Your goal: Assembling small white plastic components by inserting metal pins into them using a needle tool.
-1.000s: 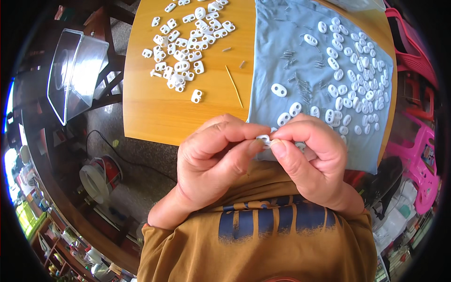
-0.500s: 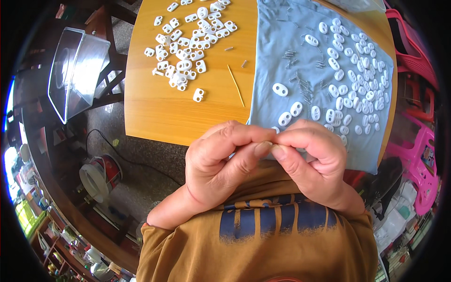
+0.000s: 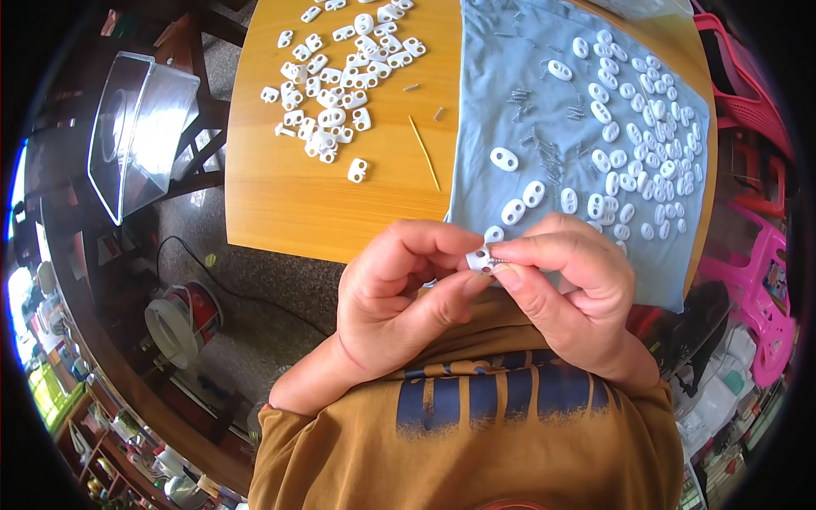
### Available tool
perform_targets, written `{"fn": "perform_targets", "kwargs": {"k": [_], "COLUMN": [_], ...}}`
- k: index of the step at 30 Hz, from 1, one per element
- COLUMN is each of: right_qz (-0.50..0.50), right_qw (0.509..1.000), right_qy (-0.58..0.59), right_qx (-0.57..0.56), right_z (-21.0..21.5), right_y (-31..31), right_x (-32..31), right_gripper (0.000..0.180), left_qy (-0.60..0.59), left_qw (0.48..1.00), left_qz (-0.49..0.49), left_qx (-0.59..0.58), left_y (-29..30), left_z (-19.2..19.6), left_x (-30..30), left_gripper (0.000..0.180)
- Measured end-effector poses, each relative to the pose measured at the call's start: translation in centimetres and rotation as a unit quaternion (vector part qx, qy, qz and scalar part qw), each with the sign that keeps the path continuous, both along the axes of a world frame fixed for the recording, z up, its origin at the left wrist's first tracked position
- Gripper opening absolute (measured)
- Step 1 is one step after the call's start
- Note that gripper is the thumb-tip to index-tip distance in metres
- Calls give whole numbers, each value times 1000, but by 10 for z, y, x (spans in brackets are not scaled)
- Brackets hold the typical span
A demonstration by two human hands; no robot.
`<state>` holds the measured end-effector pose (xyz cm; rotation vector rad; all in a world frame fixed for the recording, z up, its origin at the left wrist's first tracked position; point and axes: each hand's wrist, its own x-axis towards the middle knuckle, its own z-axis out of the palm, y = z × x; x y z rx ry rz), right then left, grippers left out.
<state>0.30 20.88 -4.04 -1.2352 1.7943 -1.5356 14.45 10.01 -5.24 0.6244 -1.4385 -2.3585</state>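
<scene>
Close in front of my body both hands meet at a small white two-holed plastic cord lock piece (image 3: 479, 258). My left hand (image 3: 399, 285) has thumb and index finger at its lower and upper edges. At its right side a thin metal spring (image 3: 501, 260) shows between the thumb and index fingertips of my right hand (image 3: 574, 285), which pinch together. The spring's far end is hidden by those fingers. Just beyond my hands, several white oval two-holed pieces (image 3: 512, 211) lie on a light blue cloth (image 3: 484, 119).
A heap of white two-holed pieces (image 3: 331, 98) covers the far left of the wooden table (image 3: 280, 204). A thin yellow stick (image 3: 424, 153) and a loose spring (image 3: 439, 114) lie near the cloth. More springs (image 3: 544, 157) and ovals (image 3: 659, 144) are on the cloth. Pink plastic stools (image 3: 761, 272) stand right.
My left fingertips have parted from the tight pinch, so the white piece and the spring now show between my hands. My right fingers stay pinched.
</scene>
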Motion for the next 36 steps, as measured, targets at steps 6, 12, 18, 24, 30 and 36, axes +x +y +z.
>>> {"fn": "perform_targets", "kwargs": {"k": [6,12,18,24,30,36], "right_qz": [22,42,21,29,21,65], "right_qw": [997,992,988,997,999,996], "right_qy": [-56,-104,-147,-55,-7,-24], "right_qx": [38,63,34,53,49,61], "right_z": [5,8,5,4,-1,2], "right_y": [1,1,-1,-3,-7,-17], "right_x": [-2,-2,3,1,3,0], "right_gripper": [4,3,4,4,4,18], "left_qy": [26,18,18,27,35,47], "left_qw": [986,975,992,996,997,998], "left_qz": [-3,2,32,33,25,43], "left_qx": [-165,-222,-121,-77,-68,28], "left_y": [-3,-3,1,2,-2,-6], "left_z": [-1,-1,-7,-11,-13,-13], "left_x": [-4,-5,-5,-2,-3,2], "left_gripper": [21,22,22,22,19,20]}}
